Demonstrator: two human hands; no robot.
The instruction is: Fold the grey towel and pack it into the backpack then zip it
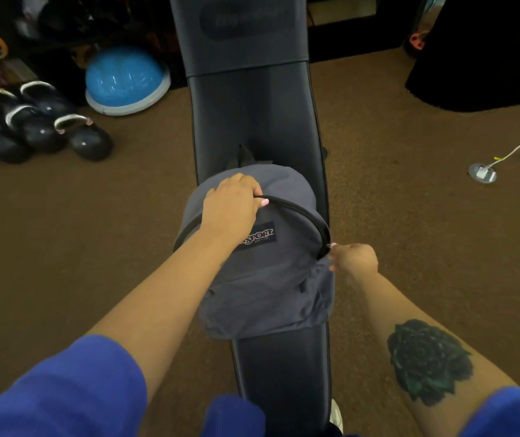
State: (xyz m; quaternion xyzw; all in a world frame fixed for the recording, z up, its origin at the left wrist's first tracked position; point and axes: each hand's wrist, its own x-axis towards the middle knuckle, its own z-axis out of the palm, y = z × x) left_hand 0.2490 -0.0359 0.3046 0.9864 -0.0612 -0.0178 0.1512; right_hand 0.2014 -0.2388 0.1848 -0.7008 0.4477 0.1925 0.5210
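A grey backpack (268, 279) lies on a dark padded bench (252, 115), its front pocket toward me. My left hand (231, 203) presses down on the bag's top, fingers curled over the black zipper track. My right hand (351, 258) pinches the zipper pull at the bag's right side, where the black zipper line ends. The grey towel is not visible; the main compartment looks closed along the arc that shows.
Several black kettlebells (41, 127) sit on the brown carpet at the left, beside a blue half-ball trainer (126, 80). A floor outlet with a white cable (482, 173) lies at the right. A dark block (485, 58) stands at the back right.
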